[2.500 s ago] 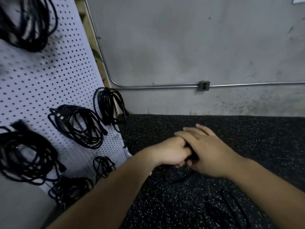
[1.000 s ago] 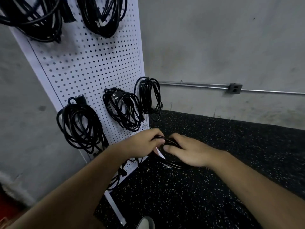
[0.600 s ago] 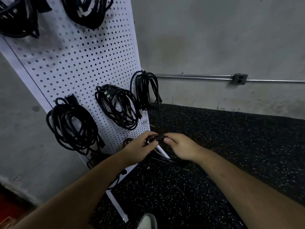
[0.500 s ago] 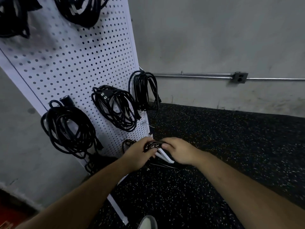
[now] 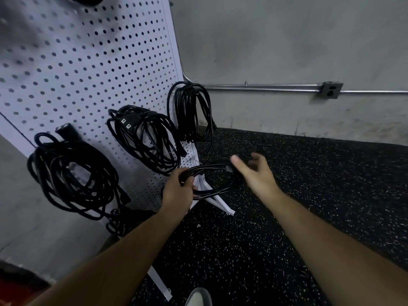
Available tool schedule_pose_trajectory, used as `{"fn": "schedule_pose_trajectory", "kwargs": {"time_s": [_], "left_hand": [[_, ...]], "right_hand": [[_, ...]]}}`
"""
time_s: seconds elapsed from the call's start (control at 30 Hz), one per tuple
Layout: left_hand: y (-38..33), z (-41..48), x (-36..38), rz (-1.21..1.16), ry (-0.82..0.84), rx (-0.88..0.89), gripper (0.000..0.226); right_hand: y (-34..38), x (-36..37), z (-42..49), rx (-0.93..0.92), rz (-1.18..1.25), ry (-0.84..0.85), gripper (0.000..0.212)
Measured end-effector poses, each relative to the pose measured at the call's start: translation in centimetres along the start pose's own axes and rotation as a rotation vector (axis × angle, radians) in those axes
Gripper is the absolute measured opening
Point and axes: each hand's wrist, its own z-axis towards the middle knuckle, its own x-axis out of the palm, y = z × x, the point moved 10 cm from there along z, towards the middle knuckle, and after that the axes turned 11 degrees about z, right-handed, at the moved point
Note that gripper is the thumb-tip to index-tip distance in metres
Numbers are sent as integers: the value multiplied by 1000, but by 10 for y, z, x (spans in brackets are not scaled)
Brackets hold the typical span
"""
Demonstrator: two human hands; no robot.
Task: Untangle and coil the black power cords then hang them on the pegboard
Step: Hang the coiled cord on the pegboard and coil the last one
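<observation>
A coiled black power cord (image 5: 217,180) hangs in front of the lower right corner of the white pegboard (image 5: 92,69). My left hand (image 5: 177,192) grips the coil's left side. My right hand (image 5: 254,171) is at the coil's right side with its fingers spread; the cord's plug (image 5: 228,167) shows just left of its thumb, and I cannot tell whether it touches the cord. Three coiled black cords hang on the board: one at the left (image 5: 70,173), one in the middle (image 5: 143,140), one at the right edge (image 5: 191,113).
The floor (image 5: 309,195) is black rubber with white speckles. A grey wall behind carries a metal conduit (image 5: 260,86) and an outlet box (image 5: 331,90). The pegboard's white feet (image 5: 223,206) rest on the floor. A shoe tip (image 5: 198,298) shows at the bottom. More cord (image 5: 123,224) lies below the board.
My right hand has opened and moved right, off the top of the coil. My left hand keeps its hold, and the coil now hangs wider. The view has shifted closer to the pegboard.
</observation>
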Motion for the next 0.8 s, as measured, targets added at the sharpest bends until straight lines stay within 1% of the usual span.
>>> {"fn": "schedule_pose_trajectory", "kwargs": {"time_s": [0.03, 0.07, 0.1, 0.13, 0.17, 0.2, 0.23, 0.33, 0.37, 0.43, 0.53, 0.6, 0.7, 0.73, 0.77, 0.8], "left_hand": [[0, 0, -3, -51, -22, -15, 20], [1, 1, -4, -102, -41, -28, 19], [2, 0, -4, -149, -49, -42, 17], [4, -1, -2, -188, -47, -56, 16], [6, -3, 1, -221, -32, -75, 16], [9, -6, 7, -243, -6, -93, 16], [11, -10, 13, -243, 24, -102, 16], [15, -24, 28, -269, 105, -129, 14], [15, -29, 32, -289, 133, -145, 15], [14, -35, 36, -276, 188, -149, 18], [11, -37, 39, -93, 269, -120, 20], [6, -35, 44, -52, 324, -87, 22], [-5, -29, 50, 28, 347, 34, 15], [-5, -25, 52, 83, 348, 70, 19], [-5, -21, 54, 152, 360, 101, 26], [-5, -16, 57, 227, 371, 127, 31]], "right_hand": [[-15, 1, -3, 126, 116, -5, 112], [-31, 11, -9, 251, 223, 38, 114], [-43, 26, -17, 361, 335, 97, 110], [-49, 40, -26, 440, 449, 147, 97], [-51, 51, -31, 481, 553, 170, 81], [-49, 60, -34, 488, 644, 177, 65], [-45, 65, -36, 468, 710, 170, 53], [-37, 61, -31, 380, 845, 62, 33], [-34, 57, -30, 351, 861, 27, 26], [-28, 52, -29, 287, 828, 27, 17], [-15, 48, -31, 205, 672, 84, 17], [-10, 50, -32, 188, 579, 141, 18], [-18, 51, -32, 250, 600, 142, 18], [-23, 52, -30, 272, 624, 124, 21], [-28, 51, -28, 283, 611, 92, 32], [-35, 47, -23, 276, 544, 43, 50]]}}
